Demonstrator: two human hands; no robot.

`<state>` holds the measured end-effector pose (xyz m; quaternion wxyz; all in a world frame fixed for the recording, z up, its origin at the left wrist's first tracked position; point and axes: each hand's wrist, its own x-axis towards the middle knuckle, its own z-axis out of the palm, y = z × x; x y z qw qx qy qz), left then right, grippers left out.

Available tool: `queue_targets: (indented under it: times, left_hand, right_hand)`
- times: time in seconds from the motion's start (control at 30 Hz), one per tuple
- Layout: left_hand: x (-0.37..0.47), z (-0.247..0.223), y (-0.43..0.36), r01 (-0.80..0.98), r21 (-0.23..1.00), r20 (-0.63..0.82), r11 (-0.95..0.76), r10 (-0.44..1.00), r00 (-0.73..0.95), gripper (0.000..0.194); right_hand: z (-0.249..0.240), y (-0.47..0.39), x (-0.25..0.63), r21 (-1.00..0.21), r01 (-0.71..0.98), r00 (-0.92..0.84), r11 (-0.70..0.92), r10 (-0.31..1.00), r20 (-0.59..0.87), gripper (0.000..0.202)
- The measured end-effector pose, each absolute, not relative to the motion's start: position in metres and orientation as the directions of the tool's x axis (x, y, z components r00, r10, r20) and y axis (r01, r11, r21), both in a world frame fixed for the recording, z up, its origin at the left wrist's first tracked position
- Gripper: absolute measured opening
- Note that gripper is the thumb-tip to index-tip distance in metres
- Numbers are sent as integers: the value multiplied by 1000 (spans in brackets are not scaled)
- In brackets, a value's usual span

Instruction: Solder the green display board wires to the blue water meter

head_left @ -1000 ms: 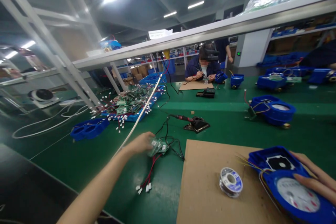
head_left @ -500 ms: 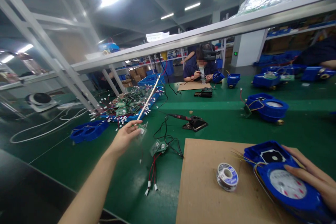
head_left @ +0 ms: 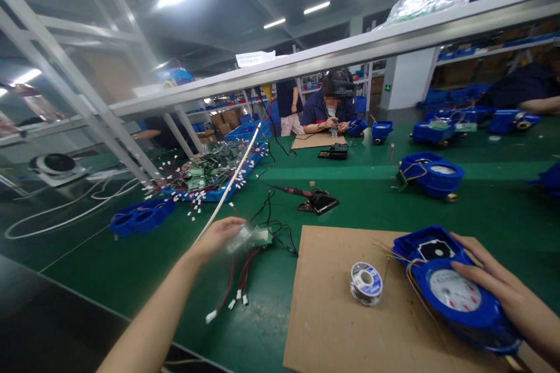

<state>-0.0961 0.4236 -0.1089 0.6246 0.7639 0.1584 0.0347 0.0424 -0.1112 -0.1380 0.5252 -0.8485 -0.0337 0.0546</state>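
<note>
In the head view my left hand [head_left: 222,233] is closed on a small circuit board [head_left: 240,239], blurred by motion, with a red lead and white connector hanging below. It is beside another green circuit board [head_left: 262,237] lying on the table with red-and-black leads. My right hand [head_left: 494,285] grips the side of a blue water meter [head_left: 455,291] with a round white dial and an open compartment, from which thin wires stick out. The meter is over a cardboard sheet [head_left: 324,309]. Left of it on the cardboard stands a solder spool [head_left: 366,284].
A soldering iron [head_left: 297,191] rests in its stand [head_left: 321,203]. A blue tray [head_left: 219,193] heaped with circuit boards stands at the left, near a blue empty housing [head_left: 142,217]. A white cable [head_left: 231,180] slopes down behind my left hand. More blue meters [head_left: 433,175] and a co-worker [head_left: 330,108] are across the table.
My left hand has moved right and slightly down with its circuit board, toward the boards on the table. My right hand still holds the water meter. The whole view has shifted slightly.
</note>
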Motion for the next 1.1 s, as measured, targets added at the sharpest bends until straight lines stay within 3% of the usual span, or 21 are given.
queue_targets:
  times: [0.17,0.3,0.37,0.43,0.5,0.6,0.73,0.87,1.1]
  left_hand:
    - [-106,-94,405,95,989,-46,-115,375,926,44]
    - [-102,-66,357,42,981,24,-187,335,942,30]
    - [-94,-50,326,-41,955,132,-295,297,946,22]
    - [-82,-39,294,-212,844,346,-493,198,917,13]
    - [-68,-40,263,-401,612,562,-682,19,827,8]
    - [-48,-66,222,-594,319,715,-738,-224,662,18]
    - [-40,-124,193,-738,192,770,-647,-367,522,28]
    - [-53,-168,190,-746,151,748,-648,-418,515,31]
    - [-66,-173,191,-762,201,655,-616,-493,572,31]
  right_hand:
    - [-136,-109,43,-900,19,992,-436,120,-38,67]
    - [-129,-103,38,-918,-18,990,-396,119,-71,67]
    - [-124,-100,34,-926,-1,988,-377,143,-59,67]
    - [-121,-98,31,-925,46,986,-377,167,-19,66]
    - [-118,-96,30,-918,70,987,-391,161,7,65]
    - [-117,-97,31,-906,87,990,-413,139,31,63]
    - [-117,-99,31,-907,102,989,-409,139,49,62]
    - [-119,-101,31,-927,83,987,-365,159,26,62]
    - [-118,-106,30,-966,37,980,-255,197,-14,59]
